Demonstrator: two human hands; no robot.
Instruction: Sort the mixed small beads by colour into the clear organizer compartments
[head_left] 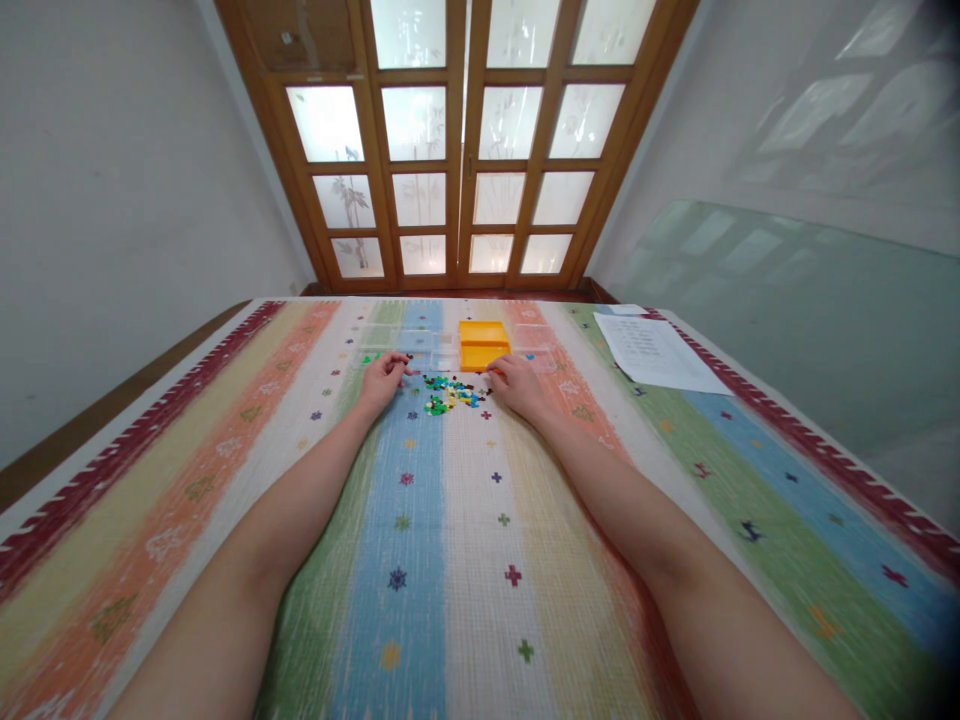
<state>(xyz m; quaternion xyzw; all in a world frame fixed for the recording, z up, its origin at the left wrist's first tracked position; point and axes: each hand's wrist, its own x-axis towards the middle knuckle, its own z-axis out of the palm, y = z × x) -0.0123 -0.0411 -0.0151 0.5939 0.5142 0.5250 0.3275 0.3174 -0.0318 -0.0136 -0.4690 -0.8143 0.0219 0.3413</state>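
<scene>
A loose pile of small beads or pellets (448, 394), green, blue, white, yellow and dark, lies on the striped tablecloth between my hands. My left hand (382, 380) rests left of the pile, its fingers drawn together; a tiny dark piece shows by the fingertips, but what they hold is too small to make out. On the pile's right side, my right hand (516, 382) has thumb and fingers pinched near the front corner of a yellow two-compartment box (484, 346). Whatever is in that pinch is too small to name.
Clear plastic trays (444, 352) flank the yellow box, with green pieces (370, 358) in the left part and a blue piece (530, 357) on the right. White papers (660, 352) lie at the far right. Beyond the striped tablecloth (465, 600) stand wood-framed glass doors (463, 150).
</scene>
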